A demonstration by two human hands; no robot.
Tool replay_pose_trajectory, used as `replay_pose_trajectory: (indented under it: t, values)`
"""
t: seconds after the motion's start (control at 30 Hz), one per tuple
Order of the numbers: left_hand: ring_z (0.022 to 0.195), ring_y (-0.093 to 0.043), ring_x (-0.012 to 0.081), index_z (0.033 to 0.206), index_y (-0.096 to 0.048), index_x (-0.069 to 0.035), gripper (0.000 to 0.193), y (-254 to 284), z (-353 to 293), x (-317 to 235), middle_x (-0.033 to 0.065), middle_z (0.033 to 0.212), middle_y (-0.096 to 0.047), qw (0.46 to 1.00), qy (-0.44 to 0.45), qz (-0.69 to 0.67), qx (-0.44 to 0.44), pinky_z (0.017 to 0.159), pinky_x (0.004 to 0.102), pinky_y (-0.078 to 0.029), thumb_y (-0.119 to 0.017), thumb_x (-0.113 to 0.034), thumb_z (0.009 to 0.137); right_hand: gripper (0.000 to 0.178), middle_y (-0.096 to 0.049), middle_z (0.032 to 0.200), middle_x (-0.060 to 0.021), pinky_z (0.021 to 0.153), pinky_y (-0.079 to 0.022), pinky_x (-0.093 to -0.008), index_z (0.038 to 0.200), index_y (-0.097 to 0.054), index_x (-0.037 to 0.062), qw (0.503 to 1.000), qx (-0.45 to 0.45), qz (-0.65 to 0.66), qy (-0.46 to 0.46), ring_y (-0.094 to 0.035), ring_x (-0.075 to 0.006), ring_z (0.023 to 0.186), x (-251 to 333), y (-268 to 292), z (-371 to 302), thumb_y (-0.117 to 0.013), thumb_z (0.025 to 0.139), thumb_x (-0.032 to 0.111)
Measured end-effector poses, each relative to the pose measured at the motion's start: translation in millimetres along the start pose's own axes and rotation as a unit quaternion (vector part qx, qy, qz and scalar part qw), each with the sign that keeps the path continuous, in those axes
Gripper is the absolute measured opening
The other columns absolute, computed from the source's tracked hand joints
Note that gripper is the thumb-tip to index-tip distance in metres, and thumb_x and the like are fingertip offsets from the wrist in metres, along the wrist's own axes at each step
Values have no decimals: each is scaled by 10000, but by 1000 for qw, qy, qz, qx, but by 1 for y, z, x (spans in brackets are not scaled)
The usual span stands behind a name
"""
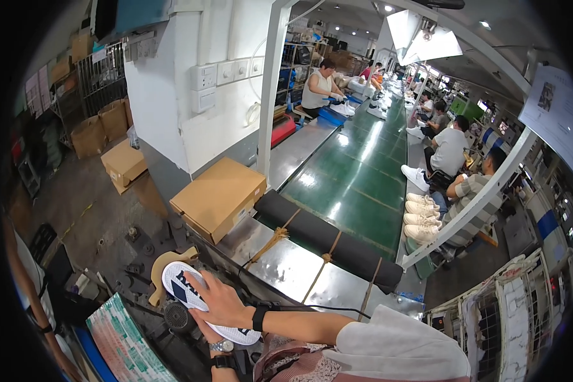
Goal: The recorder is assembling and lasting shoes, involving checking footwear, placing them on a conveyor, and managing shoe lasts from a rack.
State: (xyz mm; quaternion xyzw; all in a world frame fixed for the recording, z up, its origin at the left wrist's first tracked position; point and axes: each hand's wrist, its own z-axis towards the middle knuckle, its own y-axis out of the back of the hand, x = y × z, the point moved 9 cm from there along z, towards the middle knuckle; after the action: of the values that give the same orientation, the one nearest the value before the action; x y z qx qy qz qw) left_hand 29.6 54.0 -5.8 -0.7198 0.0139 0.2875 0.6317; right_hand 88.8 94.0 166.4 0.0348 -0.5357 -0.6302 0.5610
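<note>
A white shoe sole [179,288] with dark blue markings lies tilted in front of me at the lower left, tread side up. My right hand [219,304] rests across its middle, fingers spread over the tread and pressing on it. From below, my left hand [205,328] grips its edge, mostly hidden by the sole and my right hand. Whether an upper is attached underneath cannot be seen. Close by the toe end is a tan curved piece [161,275] on a dark machine. A round black ribbed part [179,316] sits just under the sole.
A closed cardboard box [219,196] stands on the metal table [286,270] ahead. Beyond a black roller [328,239] runs a green conveyor [356,172], with seated people and shoes along both sides. Beige shoes [421,219] line its right edge. A wire rack [490,312] stands right.
</note>
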Motion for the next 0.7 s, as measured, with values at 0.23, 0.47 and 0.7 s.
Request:
replay_pose_trajectory:
  t: [0.23,0.47,0.7]
  values:
    - [1359,-468,313,1551,-357,-107,752,0,-53,-6,95,1541,-453,995,75,59,21,1159,450,-354,-410,-634,1016,956,-490,1413,-246,931,-537,-435,1611,-101,84,972,-9,211,-103,-598,-379,1206,-6,33,-60,-706,893,270]
    - [1065,-653,269,1228,-549,82,428,51,-147,-88,171,1141,-668,860,218,458,-56,966,409,-514,-691,-7,834,725,-695,1069,-56,826,-504,-291,1116,-723,98,553,110,650,-509,-626,-159,922,-96,-112,-78,-508,909,759]
    - [996,-683,229,1257,-601,46,635,71,-236,-125,126,1121,-714,770,261,568,-126,878,361,-570,-875,12,685,644,-715,1025,-18,740,-533,-281,1248,-686,119,433,156,766,-449,-646,-128,837,-33,-144,-55,-598,922,668]
